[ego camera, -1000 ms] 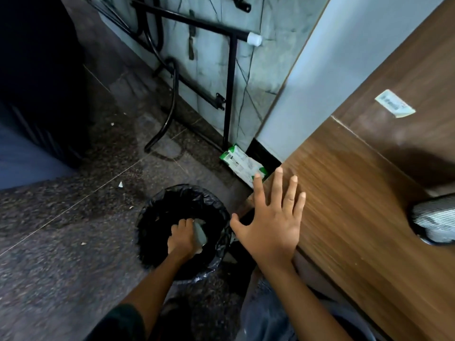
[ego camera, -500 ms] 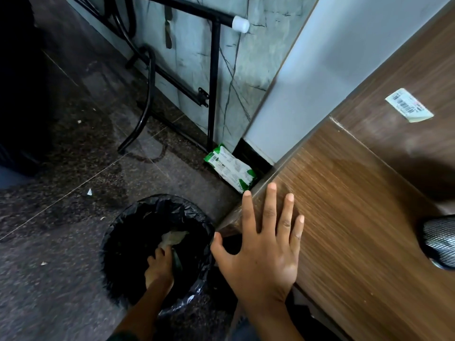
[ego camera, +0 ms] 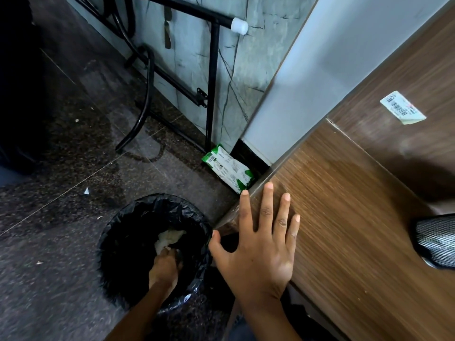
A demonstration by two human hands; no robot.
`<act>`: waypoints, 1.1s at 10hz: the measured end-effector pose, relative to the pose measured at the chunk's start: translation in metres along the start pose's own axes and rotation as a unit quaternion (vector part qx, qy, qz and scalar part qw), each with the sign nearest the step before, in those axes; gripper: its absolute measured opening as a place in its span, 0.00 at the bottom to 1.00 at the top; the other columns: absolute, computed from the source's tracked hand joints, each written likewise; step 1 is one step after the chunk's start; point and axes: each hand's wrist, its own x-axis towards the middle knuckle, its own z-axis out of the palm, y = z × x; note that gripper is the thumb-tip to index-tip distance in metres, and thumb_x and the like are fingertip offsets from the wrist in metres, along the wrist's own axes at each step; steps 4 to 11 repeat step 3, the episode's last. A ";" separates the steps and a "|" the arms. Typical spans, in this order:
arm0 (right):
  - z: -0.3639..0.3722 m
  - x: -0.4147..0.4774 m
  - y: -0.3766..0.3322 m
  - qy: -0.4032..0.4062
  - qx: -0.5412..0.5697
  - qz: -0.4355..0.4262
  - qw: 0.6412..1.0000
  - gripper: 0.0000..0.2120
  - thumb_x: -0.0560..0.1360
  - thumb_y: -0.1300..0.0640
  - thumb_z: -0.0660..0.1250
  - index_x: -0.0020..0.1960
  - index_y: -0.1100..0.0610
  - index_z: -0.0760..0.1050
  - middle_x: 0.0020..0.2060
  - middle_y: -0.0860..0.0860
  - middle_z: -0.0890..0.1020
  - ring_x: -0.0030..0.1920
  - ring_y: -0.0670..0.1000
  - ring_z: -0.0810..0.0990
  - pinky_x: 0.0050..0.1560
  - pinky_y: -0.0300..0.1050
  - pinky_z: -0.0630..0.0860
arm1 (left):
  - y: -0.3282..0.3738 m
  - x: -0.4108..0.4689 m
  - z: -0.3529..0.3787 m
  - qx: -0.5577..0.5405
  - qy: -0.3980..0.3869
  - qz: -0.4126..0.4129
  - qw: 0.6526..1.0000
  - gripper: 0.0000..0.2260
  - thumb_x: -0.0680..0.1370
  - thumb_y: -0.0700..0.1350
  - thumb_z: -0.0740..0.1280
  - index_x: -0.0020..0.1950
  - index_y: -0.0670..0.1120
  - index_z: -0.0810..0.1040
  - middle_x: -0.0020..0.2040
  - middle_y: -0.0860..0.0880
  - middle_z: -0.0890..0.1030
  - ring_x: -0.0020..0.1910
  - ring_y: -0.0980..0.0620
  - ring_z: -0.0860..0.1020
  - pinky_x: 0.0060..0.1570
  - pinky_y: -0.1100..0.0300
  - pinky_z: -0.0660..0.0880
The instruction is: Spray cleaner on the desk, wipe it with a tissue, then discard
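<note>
Head view: left hand (ego camera: 164, 267) has sunk deeper into bin (ego camera: 118, 217), fingers touching tissue (ego camera: 170, 238); right hand (ego camera: 258, 244) stays splayed.

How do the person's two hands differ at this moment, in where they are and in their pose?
The left hand reaches down inside the black-lined bin, while the right hand lies on the wooden desk at its corner. The left hand's fingers are at the crumpled tissue; the right hand is flat, fingers spread, holding nothing. Both are bare.
</note>
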 end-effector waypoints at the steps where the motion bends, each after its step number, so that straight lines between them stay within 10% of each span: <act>1: 0.002 -0.003 -0.001 -0.001 0.001 -0.001 1.000 0.37 0.67 0.36 0.60 0.72 0.52 0.65 0.74 0.59 0.62 0.74 0.65 0.59 0.71 0.63 0.58 | -0.006 0.004 0.003 -0.003 -0.003 0.012 1.000 0.15 0.79 0.42 0.57 0.66 0.45 0.68 0.65 0.44 0.70 0.61 0.43 0.73 0.55 0.52 0.75; 11: -0.003 -0.002 0.000 -0.022 0.013 -0.004 1.000 0.39 0.66 0.36 0.61 0.72 0.53 0.65 0.74 0.60 0.62 0.74 0.66 0.59 0.71 0.64 0.56 | -0.003 -0.008 -0.015 -0.037 0.000 0.016 0.999 0.21 0.77 0.49 0.61 0.69 0.47 0.64 0.65 0.43 0.72 0.61 0.41 0.74 0.56 0.52 0.73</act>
